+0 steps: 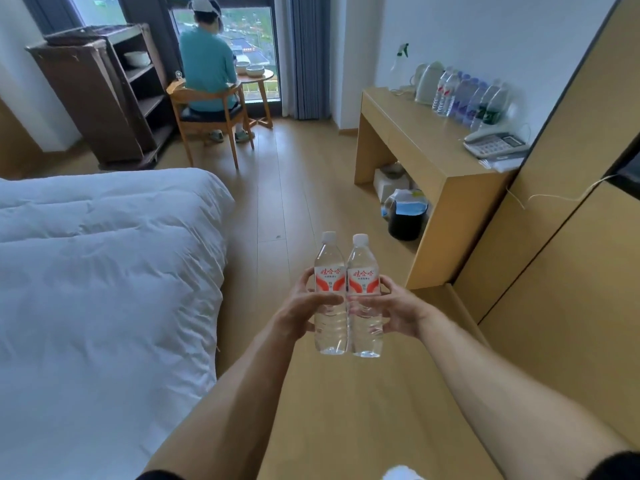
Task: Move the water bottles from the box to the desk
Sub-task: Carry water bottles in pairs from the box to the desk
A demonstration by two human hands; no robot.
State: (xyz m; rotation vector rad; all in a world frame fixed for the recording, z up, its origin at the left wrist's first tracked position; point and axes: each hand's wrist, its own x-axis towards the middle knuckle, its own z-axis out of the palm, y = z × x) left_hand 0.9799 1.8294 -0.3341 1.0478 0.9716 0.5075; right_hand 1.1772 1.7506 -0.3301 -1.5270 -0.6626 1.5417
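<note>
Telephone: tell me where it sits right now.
In the head view, the telephone sits on the right, at the near end of the wooden desk, just in front of the row of water bottles against the wall.

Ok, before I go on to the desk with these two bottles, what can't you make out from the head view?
- The box: out of frame.
- Row of bottles on the desk: blurred and overlapping, count unclear.
- Left hand and right hand fingers: hidden behind the held bottles.
- Items under the desk: shadowed.
</note>
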